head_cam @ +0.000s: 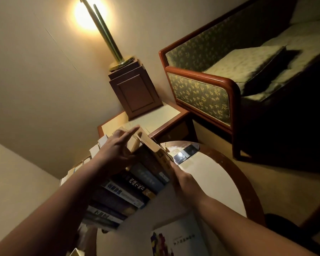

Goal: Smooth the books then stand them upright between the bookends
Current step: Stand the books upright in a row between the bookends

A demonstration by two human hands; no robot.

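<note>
1. A dim room lit by a brass floor lamp (107,34), whose base rests on a wooden pedestal (135,93). A green-patterned sofa (201,89) stands to the right. In front is a round counter (248,182) with a brown rim.
2. The books (133,185) stand in a row on the counter's left part, spines toward the camera, and the row leans a little. The end book (155,150), tan and worn, closes the row on the far right.
3. The left hand (115,152) lies over the top edges of the far books. Its grip is spread, with the fingers straight and fanned and nothing pinched.
4. The right hand (183,180) is against the outer cover of the end book. Its grip looks flat, with the fingers laid along the cover rather than curled round it, though the light is poor there.
5. Just beyond the end book sits a glossy dark object (181,154). I cannot tell whether it is a bookend.
6. A printed booklet (174,241) lies flat at the near edge.
7. Step in hand, as I judge it: evening and squaring the row, one hand levelling the tops while the other braces the end.
8. The next move likely calls for pushing the end book inward until the row stands straight. A bookend then has to be brought tight against it before either hand lets go, or the leaning books may slide.
</note>
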